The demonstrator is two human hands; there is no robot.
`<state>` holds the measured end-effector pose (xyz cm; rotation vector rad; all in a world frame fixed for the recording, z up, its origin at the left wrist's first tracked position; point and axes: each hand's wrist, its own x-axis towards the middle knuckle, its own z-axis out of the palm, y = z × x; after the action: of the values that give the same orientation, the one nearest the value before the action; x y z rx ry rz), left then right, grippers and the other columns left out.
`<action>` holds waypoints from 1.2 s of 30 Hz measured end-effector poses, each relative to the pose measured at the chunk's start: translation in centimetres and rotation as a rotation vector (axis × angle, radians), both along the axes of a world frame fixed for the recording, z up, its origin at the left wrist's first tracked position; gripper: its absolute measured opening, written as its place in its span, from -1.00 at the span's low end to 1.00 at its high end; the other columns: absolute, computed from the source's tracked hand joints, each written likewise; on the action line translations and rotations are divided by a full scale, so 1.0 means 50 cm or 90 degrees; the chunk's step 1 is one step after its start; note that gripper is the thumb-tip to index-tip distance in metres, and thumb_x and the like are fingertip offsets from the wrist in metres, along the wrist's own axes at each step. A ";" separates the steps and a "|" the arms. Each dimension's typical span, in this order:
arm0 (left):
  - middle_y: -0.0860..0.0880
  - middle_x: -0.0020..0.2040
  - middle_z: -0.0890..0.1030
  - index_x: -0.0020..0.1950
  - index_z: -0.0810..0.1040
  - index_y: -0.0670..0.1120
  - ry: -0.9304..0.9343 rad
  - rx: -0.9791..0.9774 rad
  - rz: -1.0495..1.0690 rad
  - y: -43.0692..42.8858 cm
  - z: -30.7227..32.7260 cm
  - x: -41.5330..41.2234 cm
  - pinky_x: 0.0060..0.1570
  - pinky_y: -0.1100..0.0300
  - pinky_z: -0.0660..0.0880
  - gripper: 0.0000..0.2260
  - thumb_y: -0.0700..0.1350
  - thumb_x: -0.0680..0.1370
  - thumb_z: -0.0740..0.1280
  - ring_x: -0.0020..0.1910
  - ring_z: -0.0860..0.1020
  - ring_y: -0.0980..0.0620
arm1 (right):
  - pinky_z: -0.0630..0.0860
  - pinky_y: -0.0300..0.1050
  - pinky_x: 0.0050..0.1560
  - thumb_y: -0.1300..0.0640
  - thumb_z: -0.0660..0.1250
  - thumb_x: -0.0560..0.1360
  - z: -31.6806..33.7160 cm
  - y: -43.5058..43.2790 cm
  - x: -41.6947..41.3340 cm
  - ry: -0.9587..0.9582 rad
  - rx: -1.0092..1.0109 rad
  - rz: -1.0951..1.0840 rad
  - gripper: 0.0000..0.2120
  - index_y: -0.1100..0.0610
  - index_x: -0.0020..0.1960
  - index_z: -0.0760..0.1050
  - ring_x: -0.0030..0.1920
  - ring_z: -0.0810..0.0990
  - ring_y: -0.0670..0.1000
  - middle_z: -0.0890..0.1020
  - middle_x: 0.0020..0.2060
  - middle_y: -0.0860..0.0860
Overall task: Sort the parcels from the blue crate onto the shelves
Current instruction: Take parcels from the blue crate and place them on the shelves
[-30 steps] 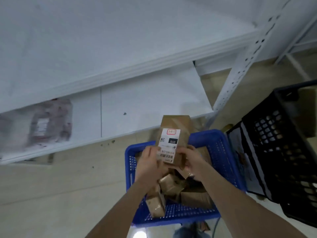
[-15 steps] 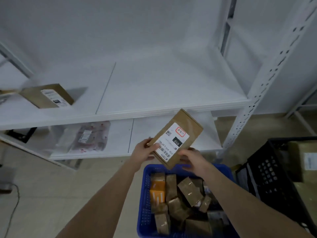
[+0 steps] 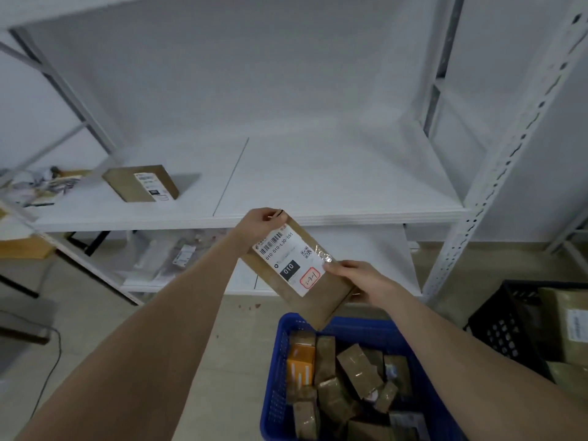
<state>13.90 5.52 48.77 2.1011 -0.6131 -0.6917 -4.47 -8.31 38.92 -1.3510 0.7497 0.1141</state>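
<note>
At the centre of the frame, above the far rim of the blue crate (image 3: 276, 380), a flat brown parcel (image 3: 321, 300) hangs tilted. Its white label shows a barcode, a black "010" patch and a red-bordered handwritten tag. The left hand (image 3: 262, 222) pinches its upper corner. The right hand (image 3: 358, 280) holds its right edge, thumb on the label. Both grips are clamped on it. Upper left, a second parcel (image 3: 141, 183) lies on the white shelf (image 3: 334, 186).
</note>
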 end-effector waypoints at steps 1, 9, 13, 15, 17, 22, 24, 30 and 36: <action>0.07 -0.19 0.66 0.17 0.55 -0.04 -0.057 0.023 0.007 -0.001 0.004 0.002 -0.33 0.32 0.52 -0.74 0.06 0.56 0.29 -0.28 0.64 0.14 | 0.59 0.01 0.04 -0.22 0.53 0.19 0.002 0.005 0.000 -0.008 0.003 0.000 -0.35 0.04 0.18 0.52 0.08 0.59 0.08 0.63 0.06 0.03; -0.17 0.44 0.33 0.52 0.13 -0.12 -0.027 0.032 0.243 0.036 -0.017 -0.026 0.29 -0.04 0.34 -0.32 0.19 0.53 0.27 0.38 0.35 -0.18 | 0.61 0.06 0.03 0.04 0.49 0.42 0.028 0.027 0.019 -0.105 0.224 -0.154 -0.52 0.16 0.26 0.45 0.12 0.58 0.15 0.58 0.12 0.16; -0.10 0.34 0.46 0.46 0.25 -0.05 0.169 -0.023 0.139 0.053 -0.035 -0.072 0.20 -0.08 0.46 -0.50 0.11 0.58 0.24 0.16 0.49 -0.10 | 0.50 0.15 0.23 0.11 0.46 0.45 0.044 0.037 0.033 -0.133 0.277 -0.153 -0.50 0.17 0.33 0.39 0.18 0.54 0.18 0.55 0.17 0.20; -0.06 0.21 0.54 0.43 0.28 -0.03 0.199 -0.068 0.143 0.058 -0.031 -0.081 0.07 -0.07 0.54 -0.56 0.02 0.59 0.26 0.02 0.55 -0.06 | 0.47 0.16 0.26 0.12 0.45 0.46 0.051 0.041 0.037 -0.139 0.302 -0.162 -0.51 0.16 0.33 0.38 0.18 0.54 0.18 0.54 0.18 0.20; -0.03 0.05 0.57 0.44 0.28 -0.02 0.178 -0.091 0.150 0.064 -0.022 -0.079 -0.10 0.01 0.56 -0.57 -0.06 0.59 0.28 -0.09 0.58 -0.01 | 0.47 0.13 0.27 0.10 0.44 0.46 0.059 0.044 0.037 -0.137 0.292 -0.140 -0.53 0.14 0.32 0.40 0.16 0.55 0.16 0.56 0.16 0.18; -0.10 0.10 0.55 0.46 0.27 -0.02 0.107 -0.094 0.132 0.078 -0.002 -0.072 -0.13 0.05 0.57 -0.58 -0.11 0.60 0.25 0.03 0.57 -0.08 | 0.56 -0.07 0.05 0.13 0.43 0.48 0.079 0.045 0.033 -0.090 0.127 -0.044 -0.53 0.11 0.35 0.41 0.07 0.61 0.10 0.62 0.07 0.08; -0.10 0.08 0.56 0.46 0.28 -0.01 0.090 -0.104 0.132 0.079 0.008 -0.073 -0.20 0.11 0.56 -0.58 -0.11 0.61 0.24 0.02 0.57 -0.08 | 0.59 -0.13 -0.04 0.25 0.41 0.49 0.092 0.047 0.036 -0.099 0.120 -0.040 -0.52 0.16 0.38 0.38 0.05 0.63 0.10 0.63 0.03 0.08; -0.10 0.11 0.56 0.47 0.26 0.02 0.040 -0.106 0.130 0.077 0.041 -0.080 -0.21 0.12 0.56 -0.59 -0.12 0.62 0.21 0.03 0.55 -0.08 | 0.63 -0.18 -0.21 0.31 0.38 0.50 0.128 0.058 0.037 -0.124 0.058 -0.035 -0.56 0.15 0.34 0.40 -0.09 0.68 0.13 0.63 -0.02 0.09; -0.15 0.24 0.53 0.46 0.28 0.03 -0.012 -0.080 0.136 0.084 0.063 -0.100 -0.03 -0.02 0.57 -0.62 -0.13 0.63 0.17 0.15 0.53 -0.14 | 0.61 -0.19 -0.28 0.29 0.37 0.52 0.140 0.070 0.034 -0.123 0.017 -0.025 -0.62 0.13 0.30 0.41 -0.17 0.68 0.10 0.64 -0.04 0.11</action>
<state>8.91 9.72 51.91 2.0214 -0.4235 -0.5005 -2.76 -4.83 45.90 -1.3005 0.6089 -0.0379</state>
